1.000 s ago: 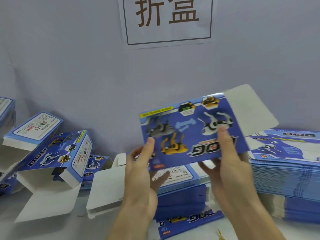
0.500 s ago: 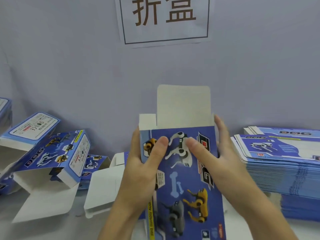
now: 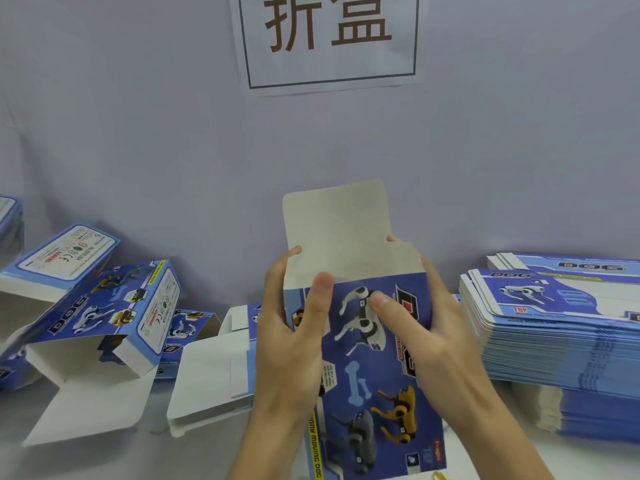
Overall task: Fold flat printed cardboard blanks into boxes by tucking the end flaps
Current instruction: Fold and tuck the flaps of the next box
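Gripping the upright blue printed cardboard box blank (image 3: 367, 358), left hand (image 3: 294, 337) and right hand (image 3: 426, 327) must next tuck the raised white end flap (image 3: 337, 230).

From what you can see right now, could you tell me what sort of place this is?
Probably a box-folding station in a packaging workshop. A paper sign on the wall reads "fold boxes", a tall stack of flat printed blanks sits at the right, and folded boxes lie at the left.

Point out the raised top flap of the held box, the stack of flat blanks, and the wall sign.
top flap (image 3: 337, 226), head view: middle of its plain inner face.
stack of flat blanks (image 3: 568, 344), head view: its front edge.
wall sign (image 3: 329, 39), head view: between the printed characters.
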{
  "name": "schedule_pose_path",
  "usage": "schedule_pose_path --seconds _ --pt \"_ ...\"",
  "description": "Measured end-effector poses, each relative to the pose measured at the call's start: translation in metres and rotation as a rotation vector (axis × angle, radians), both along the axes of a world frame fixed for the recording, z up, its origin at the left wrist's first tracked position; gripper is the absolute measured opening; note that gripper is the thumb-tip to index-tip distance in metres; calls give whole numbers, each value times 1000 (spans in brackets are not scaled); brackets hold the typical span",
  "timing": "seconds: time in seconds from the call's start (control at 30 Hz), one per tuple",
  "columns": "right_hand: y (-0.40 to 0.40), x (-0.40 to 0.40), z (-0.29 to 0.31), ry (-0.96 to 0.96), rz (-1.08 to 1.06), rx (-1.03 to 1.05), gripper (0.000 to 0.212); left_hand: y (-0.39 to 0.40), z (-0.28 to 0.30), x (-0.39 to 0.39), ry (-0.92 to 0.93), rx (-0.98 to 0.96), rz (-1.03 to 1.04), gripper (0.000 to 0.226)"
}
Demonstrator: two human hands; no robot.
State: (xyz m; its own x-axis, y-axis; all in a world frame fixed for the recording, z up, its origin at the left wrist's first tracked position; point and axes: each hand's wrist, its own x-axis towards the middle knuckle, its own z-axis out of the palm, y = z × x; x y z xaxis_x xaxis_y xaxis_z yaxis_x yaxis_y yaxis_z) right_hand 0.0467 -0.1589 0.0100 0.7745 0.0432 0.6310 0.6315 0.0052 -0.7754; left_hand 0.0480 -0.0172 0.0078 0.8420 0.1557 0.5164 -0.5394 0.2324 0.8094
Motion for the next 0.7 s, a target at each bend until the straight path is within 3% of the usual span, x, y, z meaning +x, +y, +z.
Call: schedule_pose_path --seconds 0.1,0.23,0.33,0.43,0.47,0.57,0.63,0.7 --pt "3 -4 -1 52 35 21 43 1 1 -1 -15 30 77 34" --pt "3 -3 5 161 -3 136 42 0 0 -6 48 1 83 46" --pt "3 2 7 190 -126 99 26 8 2 -3 109 12 39 28" --pt "6 2 5 256 -113 132 14 13 2 0 114 -19 59 12" --pt "6 3 4 284 -107 152 21 13 3 -1 122 -68 46 14" --pt "7 1 5 308 -67 143 47 13 3 0 106 -150 -44 48" --pt "6 0 4 326 -47 139 45 13 1 1 70 -92 -43 49" --pt "8 -2 2 299 7 215 28 14 0 2 38 -87 33 36"
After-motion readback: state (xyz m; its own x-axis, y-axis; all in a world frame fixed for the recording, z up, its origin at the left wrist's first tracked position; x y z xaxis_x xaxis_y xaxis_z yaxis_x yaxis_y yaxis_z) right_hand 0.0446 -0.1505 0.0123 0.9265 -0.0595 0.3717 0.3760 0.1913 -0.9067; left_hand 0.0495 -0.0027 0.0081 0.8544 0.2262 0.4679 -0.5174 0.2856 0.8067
